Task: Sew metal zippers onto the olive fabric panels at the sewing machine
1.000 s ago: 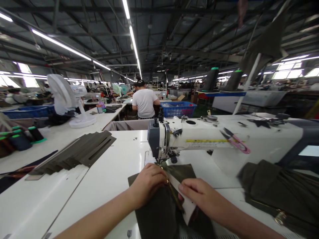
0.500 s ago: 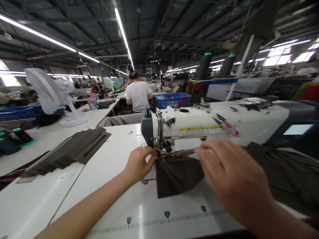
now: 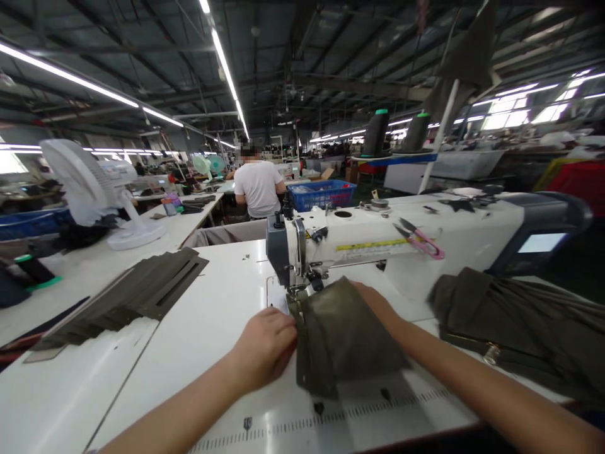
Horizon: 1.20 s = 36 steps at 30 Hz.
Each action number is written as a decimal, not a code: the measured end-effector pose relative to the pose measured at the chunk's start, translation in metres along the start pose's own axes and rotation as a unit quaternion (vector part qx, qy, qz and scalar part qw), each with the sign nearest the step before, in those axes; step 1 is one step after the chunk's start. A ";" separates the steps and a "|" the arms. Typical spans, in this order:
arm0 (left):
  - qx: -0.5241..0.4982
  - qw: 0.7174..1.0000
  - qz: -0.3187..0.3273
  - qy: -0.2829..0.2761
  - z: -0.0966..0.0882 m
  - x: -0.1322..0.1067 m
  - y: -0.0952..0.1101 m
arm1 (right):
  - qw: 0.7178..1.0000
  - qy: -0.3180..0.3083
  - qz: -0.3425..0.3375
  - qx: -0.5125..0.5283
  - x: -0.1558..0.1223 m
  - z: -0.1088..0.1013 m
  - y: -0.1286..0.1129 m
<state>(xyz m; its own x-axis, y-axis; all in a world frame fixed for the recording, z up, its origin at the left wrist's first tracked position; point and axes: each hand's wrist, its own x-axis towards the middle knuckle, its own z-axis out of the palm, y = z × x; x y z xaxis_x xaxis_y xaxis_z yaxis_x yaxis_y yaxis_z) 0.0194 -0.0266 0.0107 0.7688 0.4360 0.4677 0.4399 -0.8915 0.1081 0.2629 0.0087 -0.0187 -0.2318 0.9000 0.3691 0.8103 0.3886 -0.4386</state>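
Note:
A dark olive fabric piece (image 3: 354, 337) lies in front of the sewing machine (image 3: 295, 258), its far left corner under the needle area. A seam or folded strip runs along its left side. My left hand (image 3: 269, 343) has its fingers curled closed at that left edge, gripping the cloth. On the far right side, my right hand (image 3: 371, 302) reaches behind the raised part of the fabric, which hides its fingers. To the right lies a heap of olive cloth (image 3: 529, 328) with a zipper and a metal pull (image 3: 491, 354).
Stacked olive fabric pieces (image 3: 127, 293) lie to the left on the white table (image 3: 198, 353). A white fan (image 3: 113, 189) and a thread cone (image 3: 33, 271) stand beyond. Pink-handled snips (image 3: 423, 243) rest on the machine arm. Ahead, a person (image 3: 259, 189) sits near a blue basket (image 3: 321, 195).
The fabric piece has been turned and spread toward me. My right hand has gone from the cloth's near side to behind it; my left hand has come slightly nearer, along the left edge.

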 end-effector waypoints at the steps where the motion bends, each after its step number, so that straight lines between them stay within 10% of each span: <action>1: -0.011 0.999 0.015 -0.029 0.001 -0.005 0.003 | 1.000 -0.004 0.001 0.004 -0.002 -0.002 0.006; 9: 0.026 0.990 -0.130 -0.040 0.023 0.000 -0.005 | 0.994 -0.015 -0.017 0.112 -0.014 0.009 0.019; 13: 0.065 0.984 -0.144 -0.076 0.029 0.007 -0.007 | 0.986 0.050 0.085 0.136 -0.014 -0.001 0.022; 26: 0.101 0.983 -0.132 -0.077 0.034 0.011 -0.005 | 0.988 -0.005 0.091 -0.126 0.020 0.009 0.027; 36: 0.093 0.976 -0.188 0.051 0.039 0.000 -0.010 | 0.976 0.031 -0.209 -0.047 -0.012 0.039 -0.045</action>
<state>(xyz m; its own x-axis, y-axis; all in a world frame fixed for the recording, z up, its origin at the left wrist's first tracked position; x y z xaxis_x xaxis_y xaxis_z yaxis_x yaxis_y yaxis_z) 0.0334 -0.0131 -0.0240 0.4915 0.7052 0.5109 0.7660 -0.6292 0.1316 0.2077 -0.0115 -0.0353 -0.5223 0.6518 0.5499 0.6980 0.6972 -0.1633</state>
